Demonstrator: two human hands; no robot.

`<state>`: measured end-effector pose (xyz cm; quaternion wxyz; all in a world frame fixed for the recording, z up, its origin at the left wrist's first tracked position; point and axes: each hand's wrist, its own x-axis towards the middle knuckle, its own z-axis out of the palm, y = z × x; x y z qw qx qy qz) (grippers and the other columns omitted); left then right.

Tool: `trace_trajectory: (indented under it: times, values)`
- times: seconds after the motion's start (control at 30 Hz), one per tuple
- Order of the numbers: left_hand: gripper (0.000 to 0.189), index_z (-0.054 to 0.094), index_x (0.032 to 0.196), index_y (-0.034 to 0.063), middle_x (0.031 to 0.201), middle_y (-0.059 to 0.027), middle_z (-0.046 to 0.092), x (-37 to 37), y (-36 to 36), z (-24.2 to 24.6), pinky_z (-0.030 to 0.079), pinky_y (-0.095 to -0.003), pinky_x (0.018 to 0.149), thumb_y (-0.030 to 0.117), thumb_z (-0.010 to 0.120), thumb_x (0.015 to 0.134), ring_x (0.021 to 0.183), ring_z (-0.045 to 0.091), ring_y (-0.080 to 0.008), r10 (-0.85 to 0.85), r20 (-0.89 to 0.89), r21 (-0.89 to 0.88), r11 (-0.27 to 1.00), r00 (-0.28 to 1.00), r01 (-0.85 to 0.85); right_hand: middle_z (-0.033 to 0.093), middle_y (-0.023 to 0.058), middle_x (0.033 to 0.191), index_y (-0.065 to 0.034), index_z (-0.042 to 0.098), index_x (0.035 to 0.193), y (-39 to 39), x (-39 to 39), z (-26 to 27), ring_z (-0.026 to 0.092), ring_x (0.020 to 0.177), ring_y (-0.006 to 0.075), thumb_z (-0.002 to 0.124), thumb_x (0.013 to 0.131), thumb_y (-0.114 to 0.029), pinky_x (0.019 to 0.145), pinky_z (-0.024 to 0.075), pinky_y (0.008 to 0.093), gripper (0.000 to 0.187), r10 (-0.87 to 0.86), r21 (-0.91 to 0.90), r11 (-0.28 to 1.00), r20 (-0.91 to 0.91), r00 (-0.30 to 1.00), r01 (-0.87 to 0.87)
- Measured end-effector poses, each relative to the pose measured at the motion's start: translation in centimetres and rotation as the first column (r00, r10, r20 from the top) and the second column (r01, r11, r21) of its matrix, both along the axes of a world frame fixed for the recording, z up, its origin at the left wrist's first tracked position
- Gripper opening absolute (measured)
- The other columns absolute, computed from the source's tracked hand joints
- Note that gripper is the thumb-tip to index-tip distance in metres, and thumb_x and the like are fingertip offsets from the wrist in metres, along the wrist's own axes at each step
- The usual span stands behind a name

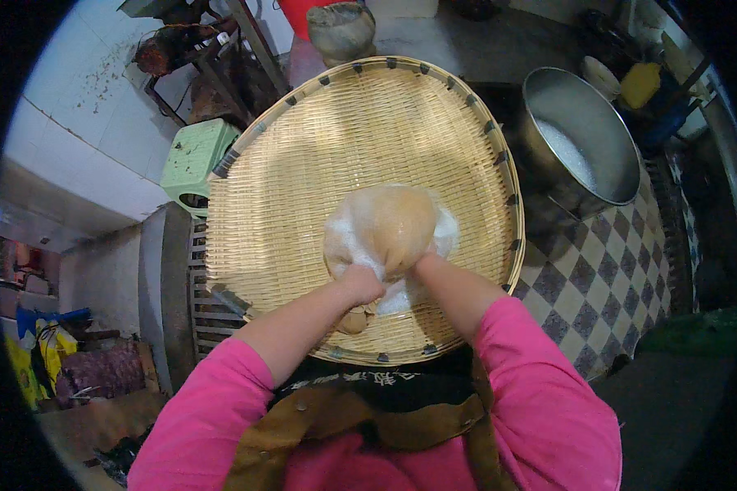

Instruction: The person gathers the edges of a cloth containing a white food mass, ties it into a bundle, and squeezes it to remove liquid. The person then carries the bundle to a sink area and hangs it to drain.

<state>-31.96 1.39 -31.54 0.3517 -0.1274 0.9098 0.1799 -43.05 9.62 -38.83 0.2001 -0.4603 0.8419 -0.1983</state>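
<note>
A large, pale brown, smooth lump, possibly dough, lies on a round woven bamboo tray in front of me. White powder or granules coat its left side and lie around its right and lower edges. My left hand is closed on the lump's gathered lower edge. My right hand is at its lower right, its fingers hidden under or behind it, so its grip does not show. A small brown piece sits on the tray just below my left hand.
At the right stands a deep metal pot with white material inside. A green plastic stool is left of the tray. A worn round pot and a red container stand beyond the tray. Machinery is at the upper left.
</note>
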Motion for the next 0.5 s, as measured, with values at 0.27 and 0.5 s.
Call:
trace_trajectory:
  times: [0.27,0.5]
  values:
    - [0.029,0.06,0.084,0.0071,0.09,-0.0143,0.057,-0.4,-1.3,-3.7,0.041,-0.0321,0.074,0.024,0.043,0.068,0.084,0.054,-0.0265,0.004,-0.033,-0.066,0.998,0.999,-0.006,0.041,0.0088,0.117,-0.0106,0.043,0.112,2.8,2.5,2.9,0.035,0.11,0.0228,0.047,0.067,-0.03,0.092,0.0261,0.033,0.049,0.154,0.363,0.931,-0.268,0.951,-0.049]
    - [0.032,0.059,0.087,0.0074,0.093,-0.0125,0.056,-1.1,-2.1,-5.9,0.041,-0.0322,0.074,0.028,0.046,0.066,0.085,0.054,-0.0268,-0.064,-0.05,-0.082,0.995,0.997,0.06,0.04,0.0118,0.116,-0.0128,0.04,0.114,3.7,1.2,11.1,0.034,0.11,0.0271,0.056,0.062,-0.026,0.09,0.0269,0.0405,0.057,0.177,0.558,0.777,0.25,0.952,-0.291]
